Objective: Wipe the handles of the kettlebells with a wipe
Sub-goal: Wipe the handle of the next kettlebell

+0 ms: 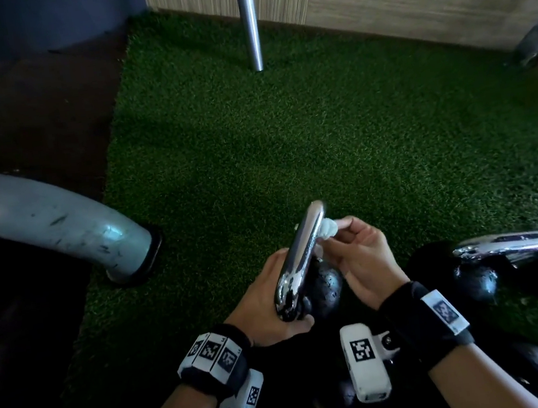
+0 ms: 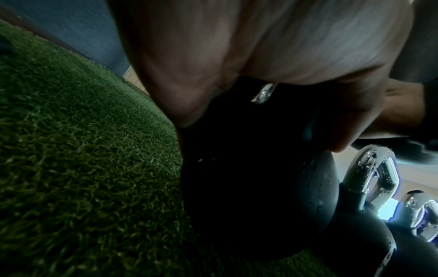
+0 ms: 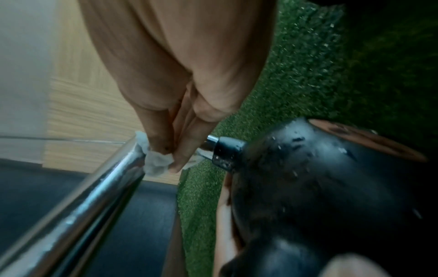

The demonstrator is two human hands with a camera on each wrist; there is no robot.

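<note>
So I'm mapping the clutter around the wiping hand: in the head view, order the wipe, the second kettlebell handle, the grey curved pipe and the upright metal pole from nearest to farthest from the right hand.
1. wipe, pinched in the right hand.
2. second kettlebell handle, to its right.
3. grey curved pipe, far left.
4. upright metal pole, ahead by the wall.
</note>
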